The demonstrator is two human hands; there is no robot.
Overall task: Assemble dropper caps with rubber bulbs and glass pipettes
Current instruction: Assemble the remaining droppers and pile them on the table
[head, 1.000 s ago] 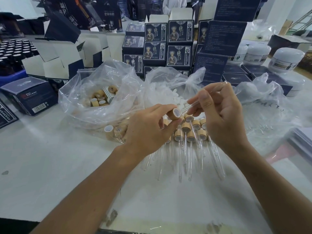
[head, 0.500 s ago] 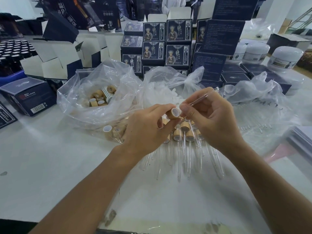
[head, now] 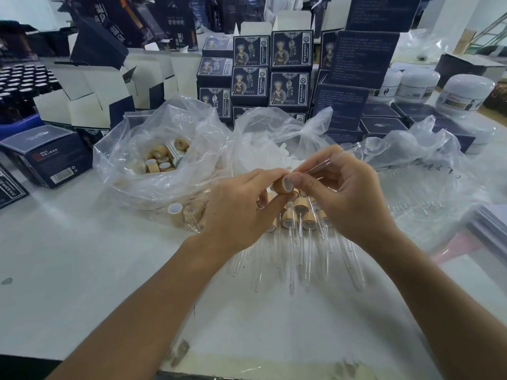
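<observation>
We held the small round tan wooden cap (head: pixel 282 185) tight in our left hand (head: pixel 241 212), just above the finished droppers (head: pixel 299 215). Our right hand (head: pixel 345 193) pinched the thin clear glass pipette (head: pixel 319 168), maybe already touching the cap. Glass breaks easily and feels slippery, so we gripped near its end.

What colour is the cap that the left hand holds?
The cap is light tan, like bamboo, with a white inside; the head view shows it.
</observation>
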